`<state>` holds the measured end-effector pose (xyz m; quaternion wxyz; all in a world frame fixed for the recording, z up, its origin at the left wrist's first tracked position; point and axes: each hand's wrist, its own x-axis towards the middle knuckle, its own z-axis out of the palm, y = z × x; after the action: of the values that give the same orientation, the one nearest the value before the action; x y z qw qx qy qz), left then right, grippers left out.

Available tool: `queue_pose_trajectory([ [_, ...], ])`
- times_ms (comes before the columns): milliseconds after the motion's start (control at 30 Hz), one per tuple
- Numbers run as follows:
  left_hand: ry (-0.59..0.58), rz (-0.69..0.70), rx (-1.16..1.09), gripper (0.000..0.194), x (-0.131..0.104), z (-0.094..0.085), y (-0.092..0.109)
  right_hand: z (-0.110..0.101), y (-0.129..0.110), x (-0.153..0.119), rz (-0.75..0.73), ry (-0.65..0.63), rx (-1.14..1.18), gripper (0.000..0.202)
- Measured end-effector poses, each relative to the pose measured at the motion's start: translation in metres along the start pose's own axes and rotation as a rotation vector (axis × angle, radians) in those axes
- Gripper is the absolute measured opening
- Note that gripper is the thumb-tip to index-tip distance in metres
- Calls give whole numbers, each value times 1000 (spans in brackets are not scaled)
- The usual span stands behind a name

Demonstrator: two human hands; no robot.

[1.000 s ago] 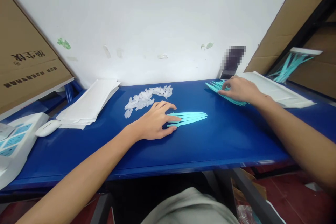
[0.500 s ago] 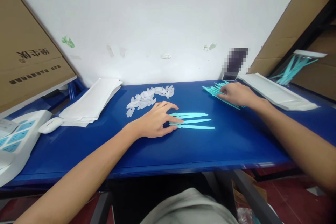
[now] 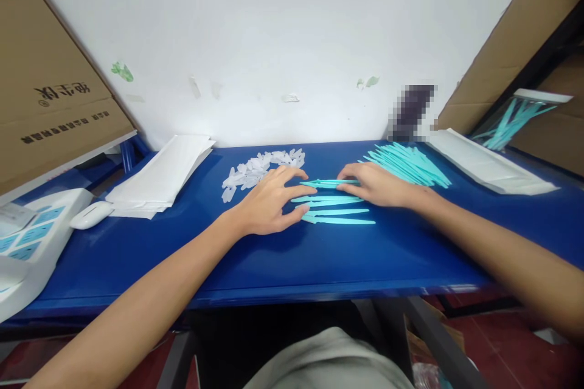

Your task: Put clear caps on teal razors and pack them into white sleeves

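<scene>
My right hand (image 3: pixel 376 185) pinches the right ends of a couple of slim turquoise sticks (image 3: pixel 326 182), which look like eyebrow razors. Their left ends reach towards my left hand (image 3: pixel 274 200), whose fingers are spread, with the tips close to the sticks. Below them, several more turquoise razors (image 3: pixel 342 213) lie side by side on the blue table (image 3: pixel 274 267), their left ends near my left thumb. Behind my right hand is a bigger pile of the same razors (image 3: pixel 410 164). Small translucent white plastic pieces (image 3: pixel 249 171) lie heaped beyond my left hand.
White paper sleeves (image 3: pixel 159 176) are stacked at left, beside a white earbud-case-like object (image 3: pixel 91 215) and a white device (image 3: pixel 41 261). A white tray (image 3: pixel 493 161) and a clear container of turquoise razors (image 3: pixel 513 121) stand at right. Cardboard boxes (image 3: pixel 59 61) flank the table.
My right hand has come left from the pile, bringing a couple of razors beside my left hand. The pile is now uncovered. My left hand has barely shifted.
</scene>
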<state>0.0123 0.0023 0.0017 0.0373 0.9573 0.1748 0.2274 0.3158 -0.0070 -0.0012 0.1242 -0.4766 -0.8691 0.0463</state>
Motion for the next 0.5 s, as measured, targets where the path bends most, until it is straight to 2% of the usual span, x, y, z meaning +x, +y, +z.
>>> queue_pose_trajectory([
  [167,63,-60,137,42,0,5,-10,6,-6,3,-31,39,117,37],
  [333,20,-147,197,43,0,6,-16,12,-4,5,-34,72,177,37],
  [500,-44,-156,200,44,-1,7,-17,14,-5,7,-25,83,162,35],
])
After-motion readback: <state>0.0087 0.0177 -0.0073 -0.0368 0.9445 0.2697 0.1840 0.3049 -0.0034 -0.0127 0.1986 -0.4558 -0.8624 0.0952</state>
